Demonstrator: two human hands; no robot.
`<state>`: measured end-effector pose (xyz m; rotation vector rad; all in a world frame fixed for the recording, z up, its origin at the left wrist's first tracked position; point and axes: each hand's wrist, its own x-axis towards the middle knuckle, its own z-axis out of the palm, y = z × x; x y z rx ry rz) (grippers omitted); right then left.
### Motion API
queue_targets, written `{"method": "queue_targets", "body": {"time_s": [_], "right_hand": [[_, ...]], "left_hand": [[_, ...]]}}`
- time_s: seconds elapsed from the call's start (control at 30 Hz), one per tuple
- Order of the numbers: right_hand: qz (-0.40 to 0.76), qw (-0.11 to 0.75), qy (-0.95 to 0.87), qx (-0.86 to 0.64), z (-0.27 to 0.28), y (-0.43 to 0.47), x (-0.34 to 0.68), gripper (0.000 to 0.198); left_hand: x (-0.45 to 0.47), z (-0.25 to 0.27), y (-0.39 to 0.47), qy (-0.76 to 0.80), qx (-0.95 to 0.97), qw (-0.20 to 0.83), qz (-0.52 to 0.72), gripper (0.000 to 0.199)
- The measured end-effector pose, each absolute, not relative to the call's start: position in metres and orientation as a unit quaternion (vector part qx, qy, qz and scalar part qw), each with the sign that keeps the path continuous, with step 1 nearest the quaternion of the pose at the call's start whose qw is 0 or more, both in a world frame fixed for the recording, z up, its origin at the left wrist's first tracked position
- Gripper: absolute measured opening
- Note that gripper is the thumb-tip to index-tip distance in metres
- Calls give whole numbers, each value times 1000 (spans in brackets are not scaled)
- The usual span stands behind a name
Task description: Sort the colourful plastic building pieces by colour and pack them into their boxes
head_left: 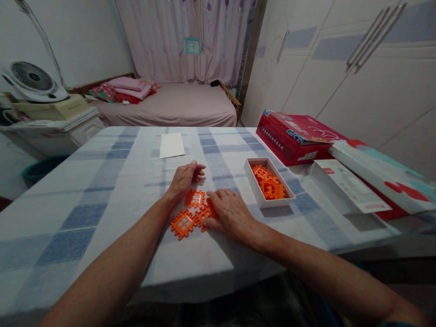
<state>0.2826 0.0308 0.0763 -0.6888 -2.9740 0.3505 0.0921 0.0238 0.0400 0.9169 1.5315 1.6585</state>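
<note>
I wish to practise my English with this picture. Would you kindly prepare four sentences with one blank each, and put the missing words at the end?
1. The window-shaped pieces beside the right hand are ____ in colour.
2. Seen by the person, the small open box stands to the ____ of both hands.
3. Compared with the right hand, the ____ hand is nearer to the white card.
4. The large box closest to the small one is mainly ____.

Missing words: orange; right; left; red.
</note>
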Motion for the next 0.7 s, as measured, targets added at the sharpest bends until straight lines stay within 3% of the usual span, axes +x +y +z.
{"method": "queue_targets", "body": {"time_s": [0.2,0.33,0.43,0.57,0.7], "right_hand": [[248,60,-933,-254,71,37,285,46],[347,131,-896,-243,71,40,292,22],[402,198,-858,-252,83,55,306,15],[363,323,-813,-321,103,104,336,26],[303,330,-801,-397,105,156,358,32]], "left_hand": [[94,41,24,584,345,346,649,60],[95,42,23,586,345,345,647,60],[95,43,23,589,348,341,644,61],[94,42,23,592,355,340,639,62],[92,40,24,597,358,339,633,62]]}}
